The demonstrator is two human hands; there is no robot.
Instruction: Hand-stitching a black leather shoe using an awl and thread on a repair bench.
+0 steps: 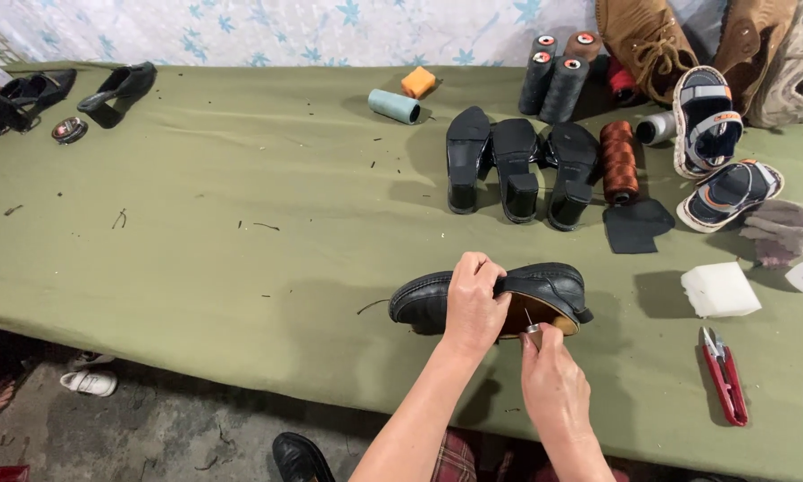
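- The right hand (555, 379) has its grip pinched shut on a small awl (532, 328), whose thin metal point angles up into the tan inside of a black leather shoe (544, 287).
- The left hand (473, 303) is clamped over the top of that shoe, fingers curled across the upper, holding it on its side at the near edge of the worktop (196, 232).
- The step in hand looks like stitching or piercing at the shoe's opening; the next move seems to call for a steady push along the point's line while the left hand keeps the shoe from rolling.
- To the right lie a white foam block (721, 288) and, nearer, red thread snips (725, 375).
- Farther off, 3 black soles with block heels (517, 170) lie in a row, a brown thread spool (618, 162) just right of them, and a flat black leather piece (638, 226) below it.
- At the far edge stand dark thread cones (553, 76) with round red and white end labels, print too small to tell; left of them lie a pale teal spool (394, 105) and a small orange block (418, 82).
- Far right: 2 sandals (714, 152) and brown suede boots (660, 40).
- Far left: black heeled shoes (62, 94) and a small round tin (69, 130).
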